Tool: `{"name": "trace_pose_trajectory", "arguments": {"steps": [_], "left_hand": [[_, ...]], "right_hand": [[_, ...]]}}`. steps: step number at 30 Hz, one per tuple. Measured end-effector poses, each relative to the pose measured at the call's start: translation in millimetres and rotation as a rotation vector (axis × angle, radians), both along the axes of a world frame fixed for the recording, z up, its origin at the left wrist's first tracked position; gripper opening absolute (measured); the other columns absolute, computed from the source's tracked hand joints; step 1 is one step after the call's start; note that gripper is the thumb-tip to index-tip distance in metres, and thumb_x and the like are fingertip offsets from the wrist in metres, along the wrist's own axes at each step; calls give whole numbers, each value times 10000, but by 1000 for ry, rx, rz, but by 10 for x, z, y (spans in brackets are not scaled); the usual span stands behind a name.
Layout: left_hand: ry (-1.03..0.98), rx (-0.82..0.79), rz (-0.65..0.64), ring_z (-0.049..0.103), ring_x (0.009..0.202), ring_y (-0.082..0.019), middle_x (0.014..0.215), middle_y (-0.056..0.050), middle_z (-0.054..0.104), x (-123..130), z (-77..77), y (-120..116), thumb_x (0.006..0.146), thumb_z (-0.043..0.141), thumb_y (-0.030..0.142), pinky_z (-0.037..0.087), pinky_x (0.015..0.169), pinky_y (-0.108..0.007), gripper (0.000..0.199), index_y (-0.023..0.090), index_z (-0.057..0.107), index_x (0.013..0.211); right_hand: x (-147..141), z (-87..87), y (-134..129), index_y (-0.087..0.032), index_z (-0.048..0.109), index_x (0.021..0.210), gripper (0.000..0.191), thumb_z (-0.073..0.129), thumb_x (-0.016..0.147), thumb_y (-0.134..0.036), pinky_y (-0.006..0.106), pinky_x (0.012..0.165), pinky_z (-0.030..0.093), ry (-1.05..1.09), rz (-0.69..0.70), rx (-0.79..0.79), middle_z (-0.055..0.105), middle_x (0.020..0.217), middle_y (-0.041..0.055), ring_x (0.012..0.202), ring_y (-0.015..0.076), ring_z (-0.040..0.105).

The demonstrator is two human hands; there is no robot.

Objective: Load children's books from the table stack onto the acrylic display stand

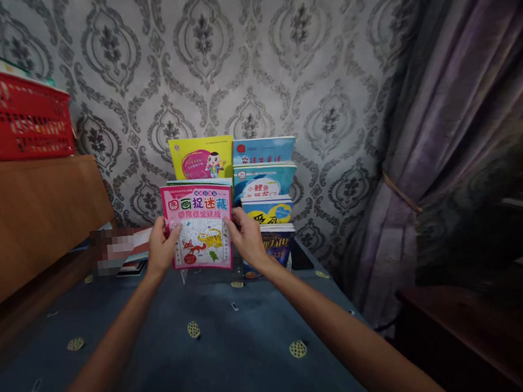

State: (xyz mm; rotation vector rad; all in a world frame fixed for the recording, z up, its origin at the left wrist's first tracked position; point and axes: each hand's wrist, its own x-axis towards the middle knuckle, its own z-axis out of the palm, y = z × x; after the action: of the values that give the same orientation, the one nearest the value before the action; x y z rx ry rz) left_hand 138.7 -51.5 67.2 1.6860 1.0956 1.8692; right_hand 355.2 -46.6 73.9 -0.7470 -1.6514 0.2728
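Between my two hands a pink picture book (pixel 200 226) stands nearly upright, its cover facing me. My left hand (pixel 161 244) grips its left edge, thumb on the cover. On the opposite edge, my right hand (pixel 248 237) pinches it the same way. Behind it rise a yellow book (pixel 201 158) and the top of a greenish one. To the right stand a light blue book (pixel 264 150), a turquoise book (pixel 264 180), a blue and yellow book (pixel 269 212) and a dark blue book (pixel 277 243) in stepped rows. Part of a clear stand (pixel 184 277) shows below the pink book.
A dark blue patterned cloth (pixel 239 356) covers the surface. At left, a red basket (pixel 16 114) sits on a wooden cabinet (pixel 38 215), with more books (pixel 133 256) lying nearby. A dark flat object (pixel 301 257) lies right of the stand. A tied curtain (pixel 395 208) hangs at right.
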Motion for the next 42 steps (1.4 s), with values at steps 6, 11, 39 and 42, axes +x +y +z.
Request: {"name": "trace_pose_trajectory", "arguments": {"steps": [6, 11, 39, 42], "left_hand": [[243, 66, 197, 514, 654, -154, 714, 24, 558, -69, 183, -50, 826, 580, 455, 391, 603, -262, 255, 213, 517, 778], [359, 137, 331, 485, 634, -144, 697, 22, 547, -91, 261, -114, 856, 576, 435, 368, 612, -271, 277, 210, 489, 719], [214, 362, 325, 608, 834, -176, 904, -36, 679, 32, 487, -35, 879, 617, 364, 508, 694, -259, 179, 198, 647, 939], [202, 337, 285, 613, 867, -180, 934, -38, 683, 28, 460, -13, 882, 611, 351, 521, 707, -263, 177, 199, 645, 966]], "right_hand": [[56, 77, 17, -237, 528, 879, 156, 490, 944, -374, 312, 592, 380, -19, -26, 47, 574, 714, 5, 625, 165, 518], [71, 104, -22, -240, 524, 912, 133, 489, 955, -361, 323, 597, 400, -4, -16, 82, 577, 727, 4, 618, 160, 531], [121, 383, 97, -240, 579, 1035, 216, 415, 1028, -381, 376, 759, 513, -6, -71, 333, 636, 917, 48, 830, 200, 585], [118, 354, 134, -241, 572, 1048, 221, 408, 1027, -389, 381, 773, 511, -15, -68, 306, 634, 927, 53, 839, 203, 581]]}}
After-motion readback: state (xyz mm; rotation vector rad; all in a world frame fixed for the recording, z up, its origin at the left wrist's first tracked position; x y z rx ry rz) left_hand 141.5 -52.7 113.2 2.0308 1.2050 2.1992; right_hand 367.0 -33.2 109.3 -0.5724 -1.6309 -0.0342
